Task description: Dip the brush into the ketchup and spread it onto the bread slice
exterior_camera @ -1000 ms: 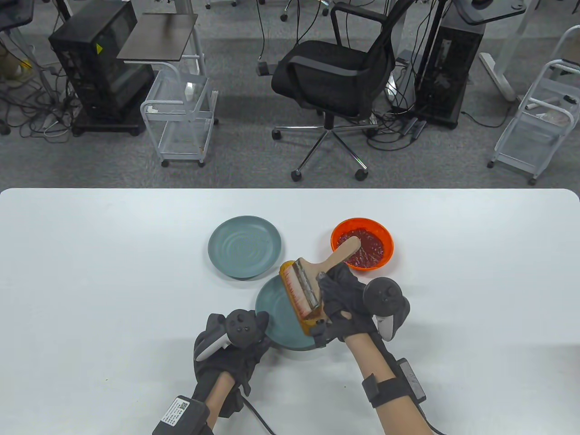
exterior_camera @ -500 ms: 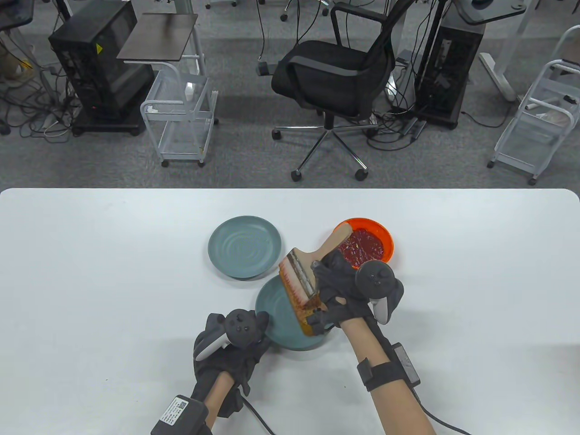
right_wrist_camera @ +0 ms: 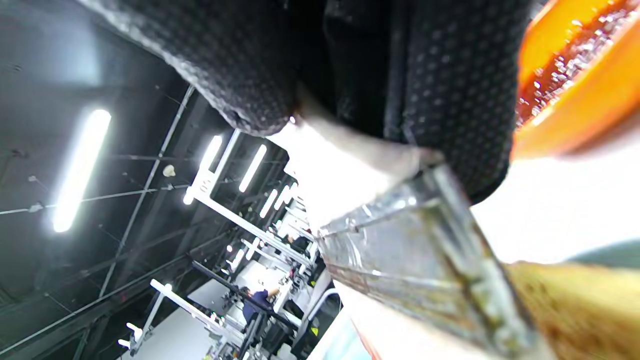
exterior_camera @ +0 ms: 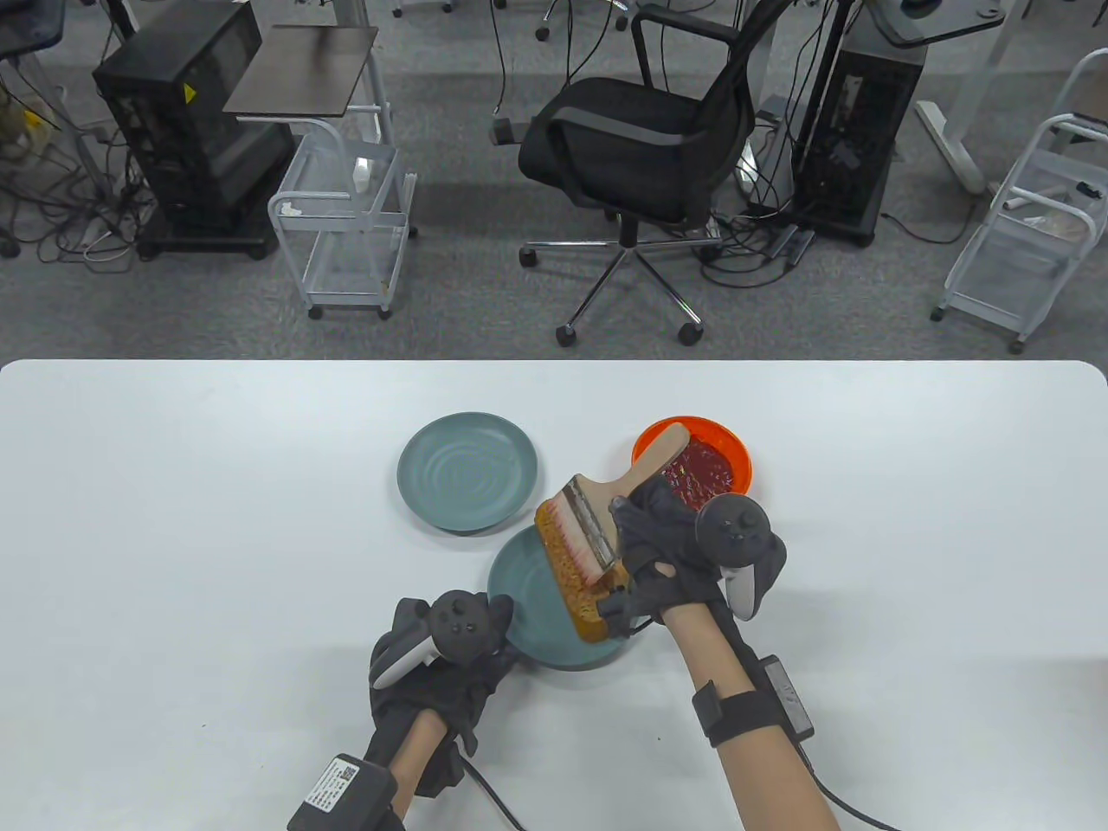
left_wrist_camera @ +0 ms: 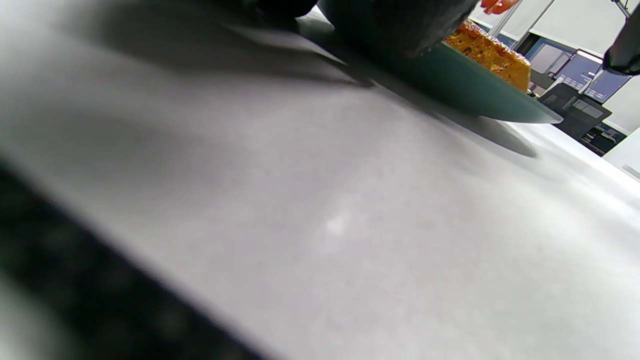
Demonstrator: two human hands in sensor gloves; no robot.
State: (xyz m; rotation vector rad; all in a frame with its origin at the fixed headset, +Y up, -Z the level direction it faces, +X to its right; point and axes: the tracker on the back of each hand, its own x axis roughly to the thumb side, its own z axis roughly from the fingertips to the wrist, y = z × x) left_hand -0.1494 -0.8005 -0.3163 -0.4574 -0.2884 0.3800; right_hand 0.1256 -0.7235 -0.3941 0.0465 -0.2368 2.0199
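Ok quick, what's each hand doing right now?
Left hand: holds the edge of the near plate; how its fingers lie cannot be told.
Right hand: grips the brush, bristles on the bread slice.

The brush (exterior_camera: 597, 519) and right hand (exterior_camera: 662, 554) hide most of the bread slice (exterior_camera: 578, 597).

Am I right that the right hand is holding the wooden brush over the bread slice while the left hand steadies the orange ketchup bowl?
Not quite: in the table view the left hand steadies the teal plate under the bread slice, not the orange ketchup bowl. The right hand does hold the wooden brush over it.
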